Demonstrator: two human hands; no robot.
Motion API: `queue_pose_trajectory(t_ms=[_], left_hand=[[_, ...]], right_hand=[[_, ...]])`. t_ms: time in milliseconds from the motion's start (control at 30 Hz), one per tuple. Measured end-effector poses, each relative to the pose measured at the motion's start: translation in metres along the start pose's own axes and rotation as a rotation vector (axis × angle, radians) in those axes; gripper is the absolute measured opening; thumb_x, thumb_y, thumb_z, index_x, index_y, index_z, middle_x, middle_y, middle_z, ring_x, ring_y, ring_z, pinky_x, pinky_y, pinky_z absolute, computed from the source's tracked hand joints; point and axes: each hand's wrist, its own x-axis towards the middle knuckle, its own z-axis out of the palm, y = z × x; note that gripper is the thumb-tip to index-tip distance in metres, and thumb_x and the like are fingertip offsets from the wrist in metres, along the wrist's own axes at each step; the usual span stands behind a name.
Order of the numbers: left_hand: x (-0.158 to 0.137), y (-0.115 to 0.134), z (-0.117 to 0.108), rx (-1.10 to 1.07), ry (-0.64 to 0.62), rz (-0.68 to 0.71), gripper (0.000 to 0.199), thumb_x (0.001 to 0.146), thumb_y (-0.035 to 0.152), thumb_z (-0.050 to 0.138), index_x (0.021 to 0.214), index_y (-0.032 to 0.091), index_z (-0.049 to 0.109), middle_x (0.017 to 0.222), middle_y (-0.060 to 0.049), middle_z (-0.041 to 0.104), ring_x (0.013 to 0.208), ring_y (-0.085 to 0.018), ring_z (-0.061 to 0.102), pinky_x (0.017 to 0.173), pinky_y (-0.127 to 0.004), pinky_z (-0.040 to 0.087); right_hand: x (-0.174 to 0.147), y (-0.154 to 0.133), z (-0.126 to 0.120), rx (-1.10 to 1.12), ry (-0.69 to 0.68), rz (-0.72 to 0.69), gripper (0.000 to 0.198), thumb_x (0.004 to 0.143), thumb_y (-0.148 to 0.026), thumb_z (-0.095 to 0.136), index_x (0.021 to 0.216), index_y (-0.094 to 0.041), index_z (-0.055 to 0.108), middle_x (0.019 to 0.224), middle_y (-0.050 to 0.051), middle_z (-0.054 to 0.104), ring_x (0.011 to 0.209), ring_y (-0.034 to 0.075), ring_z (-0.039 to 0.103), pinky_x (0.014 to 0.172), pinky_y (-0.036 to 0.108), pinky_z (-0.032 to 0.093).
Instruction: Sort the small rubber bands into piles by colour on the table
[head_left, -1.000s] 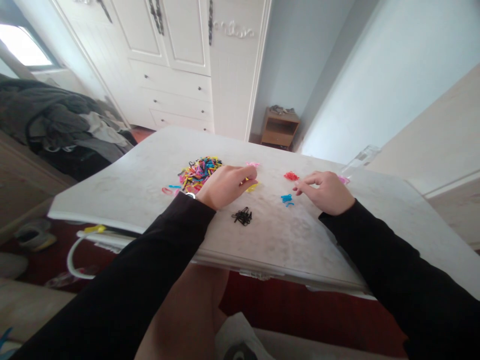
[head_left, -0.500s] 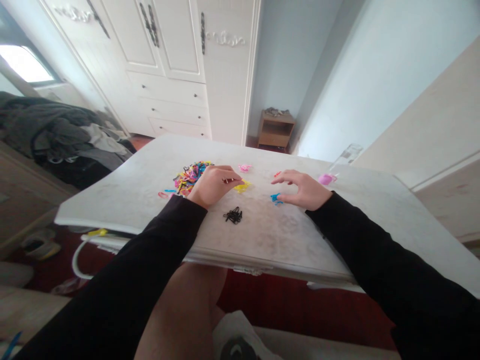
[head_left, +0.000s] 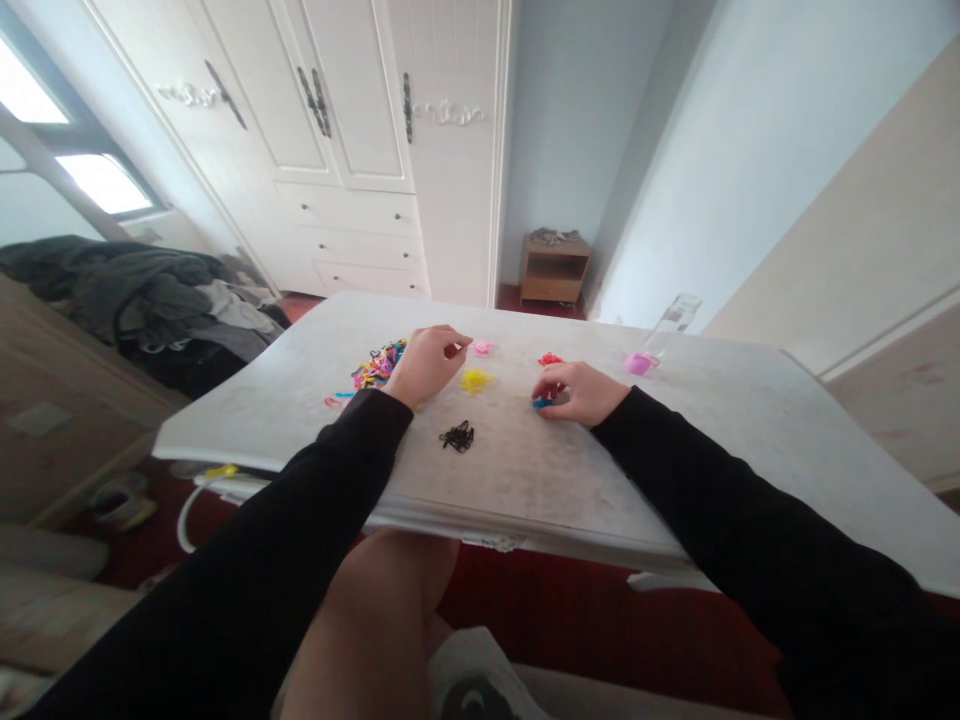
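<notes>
Lowering itself, the right hand (head_left: 576, 394) now curls around the blue bands (head_left: 541, 403) right of the yellow pile (head_left: 475, 381), so these seem being handled; the left hand (head_left: 426, 366) bends left of it. Neither grip I can tell.

The mixed pile (head_left: 381, 362) mingles pink, yellow, blue and black. The small heaps are each of one colour: black heap (head_left: 457, 437), yellow heap (head_left: 475, 380), pink heap (head_left: 484, 349), red heap (head_left: 550, 358) and blue heap (head_left: 541, 403). The tabletop (head_left: 570, 480) is white, mottled with grey smudges; both sleeves (head_left: 697, 490) are plain black. The wardrobe (head_left: 457, 200) is white with dark handles (head_left: 408, 108), the nightstand (head_left: 553, 288) brown, the floor (head_left: 570, 620) deep red, the wall (head_left: 577, 130) pale blue.
</notes>
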Motion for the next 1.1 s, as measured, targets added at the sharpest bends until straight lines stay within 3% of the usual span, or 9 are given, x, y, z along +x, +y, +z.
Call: queue_pose_trajectory(t_ms=[133,367,600,767,933,1100], left_hand=[[0.018,-0.004,0.015,0.072,-0.065,-0.103,0.028,0.085,0.012,0.061,0.104,0.014,0.081,0.096,-0.008,0.08,0.079,-0.018,0.072,0.087,-0.031,0.057],[0.025,-0.009,0.032,0.223,-0.177,-0.023,0.032,0.088,0.016,0.062,0.113,0.015,0.08,0.112,-0.012,0.08,0.107,-0.027,0.073,0.105,-0.041,0.054],[0.025,0.001,-0.009,0.128,-0.019,-0.118,0.028,0.084,0.016,0.06,0.102,0.016,0.082,0.096,-0.008,0.082,0.09,-0.023,0.076,0.094,-0.04,0.058],[0.01,-0.01,-0.045,0.123,0.042,-0.198,0.022,0.079,0.016,0.061,0.091,0.016,0.08,0.086,-0.007,0.08,0.08,-0.022,0.072,0.088,-0.039,0.058],[-0.025,-0.03,-0.061,0.204,0.052,-0.002,0.024,0.079,0.015,0.054,0.087,0.018,0.076,0.09,-0.007,0.079,0.091,-0.025,0.071,0.091,-0.042,0.054],[-0.047,-0.036,-0.064,0.207,0.006,0.13,0.024,0.073,0.016,0.053,0.083,0.018,0.075,0.083,-0.007,0.075,0.087,-0.026,0.067,0.083,-0.041,0.049]], right_hand=[[0.001,-0.001,0.003,-0.015,0.137,-0.01,0.023,0.08,-0.032,0.076,0.096,-0.015,0.075,0.09,0.007,0.071,0.078,0.018,0.065,0.072,0.033,0.052],[0.001,-0.004,0.005,-0.051,0.23,-0.035,0.015,0.085,-0.026,0.065,0.092,-0.016,0.075,0.093,0.009,0.068,0.08,0.019,0.064,0.075,0.034,0.052],[0.001,-0.007,0.006,-0.051,0.241,-0.027,0.016,0.086,-0.026,0.063,0.087,-0.016,0.076,0.094,0.01,0.069,0.077,0.019,0.064,0.074,0.035,0.052],[0.001,-0.006,0.006,-0.07,0.278,-0.036,0.017,0.085,-0.026,0.063,0.086,-0.016,0.077,0.094,0.01,0.07,0.078,0.02,0.064,0.073,0.035,0.052],[0.001,-0.006,0.009,-0.066,0.325,-0.045,0.015,0.085,-0.026,0.063,0.083,-0.017,0.076,0.091,0.009,0.07,0.081,0.021,0.066,0.073,0.035,0.052],[0.001,-0.008,0.011,-0.066,0.328,-0.062,0.013,0.085,-0.024,0.063,0.081,-0.019,0.075,0.09,0.009,0.071,0.086,0.023,0.068,0.071,0.035,0.052]])
